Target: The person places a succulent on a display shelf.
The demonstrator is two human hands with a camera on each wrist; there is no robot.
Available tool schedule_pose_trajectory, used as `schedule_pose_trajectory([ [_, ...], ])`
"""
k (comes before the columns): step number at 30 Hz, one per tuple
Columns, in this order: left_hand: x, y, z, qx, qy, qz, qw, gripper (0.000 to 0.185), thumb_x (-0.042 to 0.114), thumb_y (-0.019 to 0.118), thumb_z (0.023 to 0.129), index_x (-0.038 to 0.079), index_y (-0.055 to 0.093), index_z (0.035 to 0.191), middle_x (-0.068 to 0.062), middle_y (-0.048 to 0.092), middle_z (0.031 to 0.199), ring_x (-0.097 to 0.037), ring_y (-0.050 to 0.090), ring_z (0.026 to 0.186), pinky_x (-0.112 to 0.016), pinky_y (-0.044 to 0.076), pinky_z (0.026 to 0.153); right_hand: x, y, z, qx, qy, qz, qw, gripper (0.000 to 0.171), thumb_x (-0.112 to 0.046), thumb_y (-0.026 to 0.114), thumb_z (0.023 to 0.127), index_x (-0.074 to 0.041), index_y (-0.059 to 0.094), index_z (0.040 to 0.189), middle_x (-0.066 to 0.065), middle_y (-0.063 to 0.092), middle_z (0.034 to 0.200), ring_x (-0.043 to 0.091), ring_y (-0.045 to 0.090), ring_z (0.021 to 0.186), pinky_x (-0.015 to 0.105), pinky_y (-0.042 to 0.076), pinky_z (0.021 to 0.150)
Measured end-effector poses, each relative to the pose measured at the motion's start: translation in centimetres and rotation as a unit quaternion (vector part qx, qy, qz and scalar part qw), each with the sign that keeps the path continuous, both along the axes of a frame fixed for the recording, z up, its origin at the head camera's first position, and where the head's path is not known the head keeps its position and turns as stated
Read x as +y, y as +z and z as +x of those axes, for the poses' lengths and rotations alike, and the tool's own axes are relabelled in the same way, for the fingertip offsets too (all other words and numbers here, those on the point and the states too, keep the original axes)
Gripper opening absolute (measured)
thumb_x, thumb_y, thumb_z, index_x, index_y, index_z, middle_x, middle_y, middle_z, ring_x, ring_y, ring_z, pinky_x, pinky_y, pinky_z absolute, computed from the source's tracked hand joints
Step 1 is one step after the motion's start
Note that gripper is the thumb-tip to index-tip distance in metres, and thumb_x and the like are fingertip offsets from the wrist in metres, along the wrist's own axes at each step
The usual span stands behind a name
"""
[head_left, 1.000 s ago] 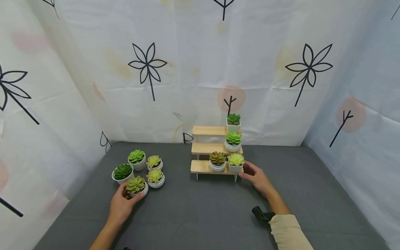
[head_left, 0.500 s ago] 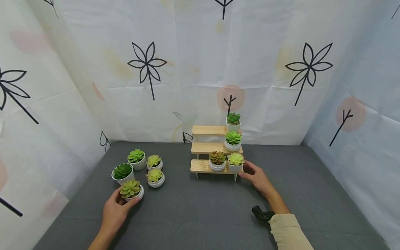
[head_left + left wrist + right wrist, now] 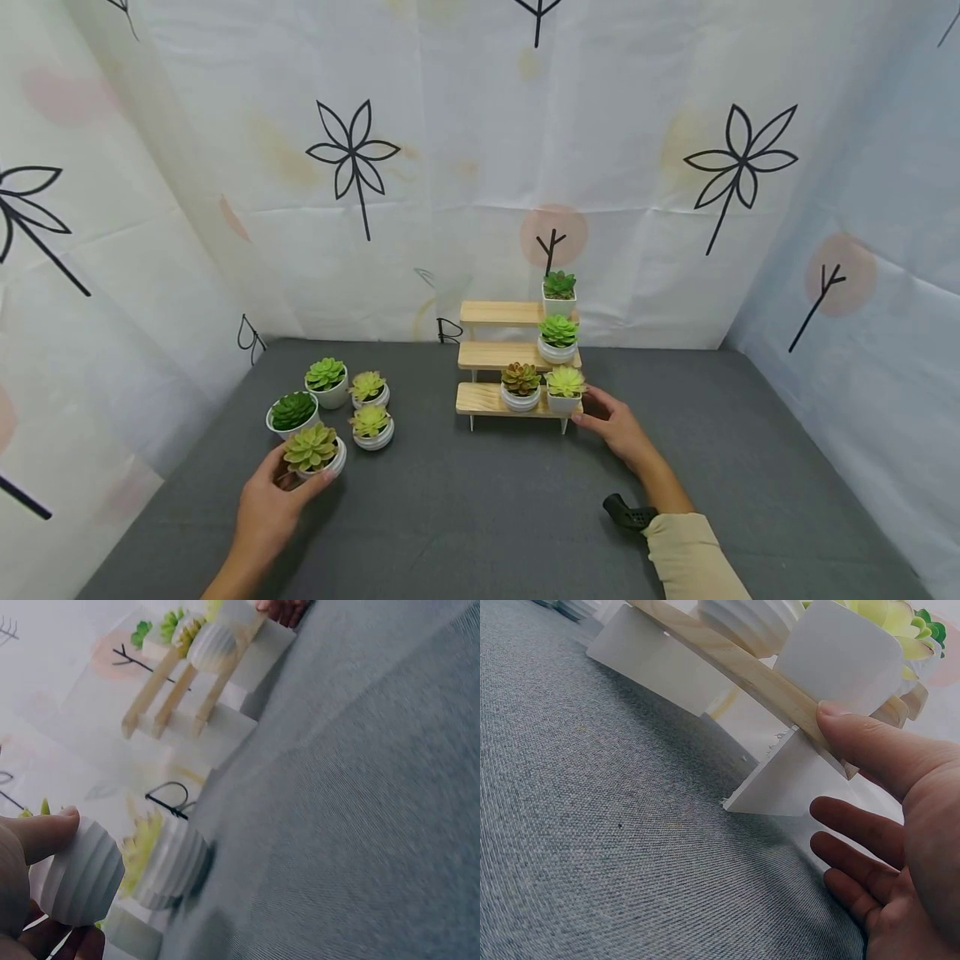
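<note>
Gripping a ribbed succulent pot (image 3: 315,454), the left hand (image 3: 266,508); the right hand (image 3: 611,421), fingers straight, touches the wooden stand (image 3: 480,400).

light: bright, even, soft shadows | head: sharp, wide-angle bend at edges | L wrist: motion blur | R wrist: sharp

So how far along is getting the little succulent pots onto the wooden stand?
Four pots already sit along the right side of the wooden stand. The left hand grips a fifth, the ribbed pot, apparently lifted off the grey mat; the right hand touches the stand's bottom step. Four pots wait on the mat.
</note>
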State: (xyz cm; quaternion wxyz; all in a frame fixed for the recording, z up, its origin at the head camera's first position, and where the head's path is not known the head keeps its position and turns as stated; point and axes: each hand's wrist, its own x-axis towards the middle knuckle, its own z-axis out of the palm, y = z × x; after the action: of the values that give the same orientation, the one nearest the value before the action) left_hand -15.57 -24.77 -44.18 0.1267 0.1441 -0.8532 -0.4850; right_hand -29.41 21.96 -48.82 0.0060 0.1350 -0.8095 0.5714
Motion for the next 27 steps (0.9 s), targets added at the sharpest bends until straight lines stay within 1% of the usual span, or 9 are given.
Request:
schedule_pose_trajectory([
  [2, 0.2, 0.4, 0.0, 0.002, -0.009, -0.008, 0.9999, 0.079, 0.031, 0.080, 0.083, 0.002, 0.039, 0.145, -0.024, 0.050, 0.135, -0.033, 0.049, 0.123, -0.046, 0.040, 0.098, 0.0, 0.0, 0.0, 0.003, -0.001, 0.002, 1.000, 0.062, -0.015, 0.073, 0.088, 0.001, 0.046, 0.142, 0.024, 0.054, 0.132, 0.036, 0.053, 0.117, 0.042, 0.045, 0.092],
  [7, 0.4, 1.4, 0.1, -0.002, -0.036, -0.023, 0.9991, 0.081, 0.034, 0.078, 0.084, 0.000, 0.038, 0.146, -0.026, 0.050, 0.135, -0.037, 0.051, 0.120, -0.049, 0.041, 0.097, 0.1, -0.2, 0.0, 0.007, -0.010, 0.010, 1.000, 0.061, -0.015, 0.073, 0.088, 0.001, 0.047, 0.141, 0.023, 0.055, 0.131, 0.035, 0.054, 0.116, 0.039, 0.046, 0.091],
  [10, 0.6, 2.1, -0.1, -0.003, -0.047, -0.026, 0.9986, 0.084, 0.037, 0.078, 0.083, -0.001, 0.037, 0.147, -0.026, 0.048, 0.137, -0.038, 0.051, 0.121, -0.050, 0.042, 0.097, 0.2, -0.1, 0.1, 0.006, -0.013, 0.009, 1.000, 0.061, -0.015, 0.073, 0.088, 0.001, 0.047, 0.141, 0.023, 0.055, 0.131, 0.035, 0.054, 0.116, 0.038, 0.046, 0.091],
  [12, 0.9, 2.4, -0.4, 0.003, -0.051, -0.027, 0.9983, 0.085, 0.038, 0.078, 0.083, -0.001, 0.037, 0.146, -0.026, 0.048, 0.138, -0.038, 0.051, 0.122, -0.051, 0.042, 0.097, 0.2, -0.1, 0.1, 0.008, -0.014, 0.007, 1.000, 0.061, -0.015, 0.073, 0.089, 0.001, 0.047, 0.141, 0.023, 0.055, 0.131, 0.034, 0.054, 0.116, 0.037, 0.046, 0.091],
  [14, 1.2, 2.7, -0.6, 0.008, -0.059, -0.025, 0.9979, 0.086, 0.038, 0.078, 0.083, -0.002, 0.036, 0.147, -0.025, 0.047, 0.139, -0.038, 0.050, 0.123, -0.051, 0.042, 0.097, 0.2, 0.0, 0.2, 0.008, -0.011, 0.005, 1.000, 0.061, -0.014, 0.072, 0.089, 0.002, 0.046, 0.141, 0.024, 0.055, 0.132, 0.033, 0.054, 0.116, 0.036, 0.046, 0.091],
  [17, 1.7, 3.0, -1.1, 0.026, -0.070, -0.025, 0.9969, 0.082, 0.038, 0.078, 0.083, 0.000, 0.041, 0.145, -0.023, 0.049, 0.138, -0.037, 0.051, 0.124, -0.051, 0.043, 0.096, 0.1, 0.1, 0.2, 0.012, -0.009, 0.003, 1.000, 0.060, -0.013, 0.072, 0.089, 0.003, 0.046, 0.141, 0.024, 0.055, 0.131, 0.033, 0.054, 0.116, 0.034, 0.047, 0.089],
  [22, 2.7, 3.6, -2.1, 0.049, -0.093, -0.017, 0.9943, 0.078, 0.037, 0.078, 0.083, 0.003, 0.043, 0.143, -0.020, 0.050, 0.137, -0.036, 0.050, 0.124, -0.052, 0.043, 0.095, 0.1, 0.1, 0.2, 0.015, -0.007, 0.001, 1.000, 0.059, -0.013, 0.072, 0.089, 0.003, 0.047, 0.140, 0.024, 0.055, 0.131, 0.034, 0.055, 0.115, 0.035, 0.047, 0.090],
  [27, 3.6, 3.5, -3.2, 0.068, -0.117, -0.001, 0.9908, 0.077, 0.033, 0.079, 0.083, 0.004, 0.042, 0.144, -0.019, 0.051, 0.136, -0.035, 0.051, 0.123, -0.052, 0.044, 0.095, 0.0, -0.2, 0.1, 0.012, -0.003, 0.006, 1.000, 0.060, -0.015, 0.072, 0.089, 0.002, 0.046, 0.141, 0.023, 0.055, 0.132, 0.034, 0.055, 0.116, 0.037, 0.046, 0.091],
])
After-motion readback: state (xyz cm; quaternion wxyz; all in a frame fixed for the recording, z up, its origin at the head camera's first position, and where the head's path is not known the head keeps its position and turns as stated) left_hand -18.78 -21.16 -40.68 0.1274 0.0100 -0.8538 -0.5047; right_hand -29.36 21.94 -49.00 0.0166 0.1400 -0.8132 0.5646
